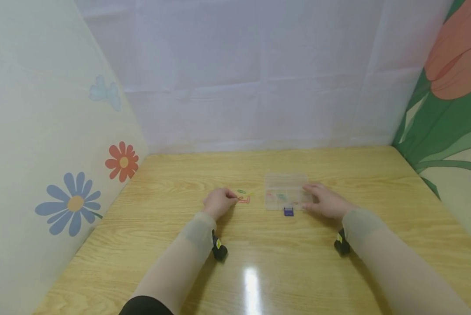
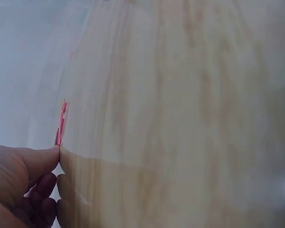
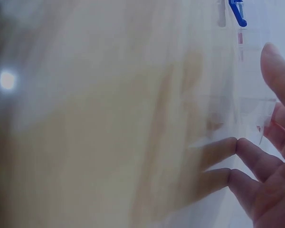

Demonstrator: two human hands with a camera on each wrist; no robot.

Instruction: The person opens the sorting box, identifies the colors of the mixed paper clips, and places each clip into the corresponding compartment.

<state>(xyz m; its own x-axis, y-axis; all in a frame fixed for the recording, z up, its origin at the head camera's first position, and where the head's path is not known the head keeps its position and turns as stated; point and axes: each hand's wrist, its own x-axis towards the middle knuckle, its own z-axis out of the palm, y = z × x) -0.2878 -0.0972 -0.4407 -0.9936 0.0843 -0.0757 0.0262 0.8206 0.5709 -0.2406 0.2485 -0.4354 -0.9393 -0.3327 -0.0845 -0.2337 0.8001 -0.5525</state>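
Note:
Near the middle of the table, my left hand [image 1: 221, 202] pinches at a red paper clip [image 1: 240, 198] with thumb and fingertips. Another red clip lies just beside it. In the left wrist view, the red clips [image 2: 62, 118] stick out past the thumb tip and overlap. A green paper clip [image 1: 241, 191] and a yellow one [image 1: 251, 193] lie behind them. To the right is a clear compartment box [image 1: 272, 204] with small coloured pieces inside. My right hand [image 1: 327, 202] rests at its right side, thumb and fingers spread apart. A blue-purple clasp [image 1: 288, 211] sits at the box's front edge.
The wood-grain table [image 1: 282, 262] reaches back to a white cloth backdrop [image 1: 235, 78]. A flower-patterned wall [image 1: 34, 140] stands on the left, and another panel with a large tulip is on the right. Each wrist wears a small black camera.

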